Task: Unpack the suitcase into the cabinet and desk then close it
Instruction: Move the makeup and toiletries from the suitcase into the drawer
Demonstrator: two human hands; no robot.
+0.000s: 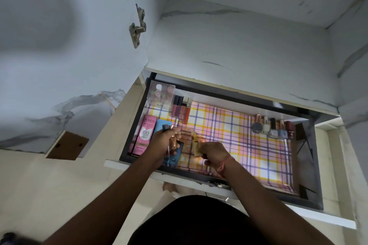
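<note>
- Left hand [166, 141] curled round a rose-gold bottle [172, 142] with a dark cap, held over the drawer's [310, 167] near-left corner.
- Right hand [214, 154] pinched a small yellow packet [196, 145] just beside the left hand; red thread [224, 165] on that wrist.
- Drawer stood pulled out, lined with plaid paper [239, 145].
- Left side held a pink Pond's BB cream box [144, 135], a blue item [160, 125] beside it, a clear case [161, 93] at the far corner, and lip gloss tubes [182, 108] alongside.
- Nail polish bottles [272, 127] clustered at the far right.
- Liner's middle and near-right lay bare.
- Suitcase out of view.
</note>
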